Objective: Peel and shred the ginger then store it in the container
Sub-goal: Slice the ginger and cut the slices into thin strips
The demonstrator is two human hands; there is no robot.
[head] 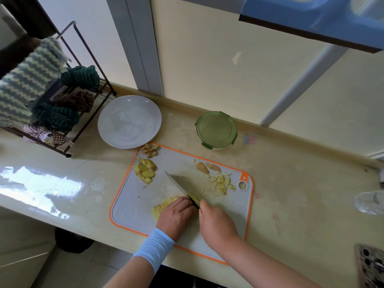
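Beyond the board, the container is set, lidded. At the board's near edge, the right hand is closed round the knife, and the left hand is curled down on the ginger. A cut could be caused if slices slip.

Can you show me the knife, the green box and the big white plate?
knife [181, 185]: head view, on the middle of its blade.
green-lidded container [216, 129]: head view, on the middle of its lid.
white plate [129, 121]: head view, on its bare middle.
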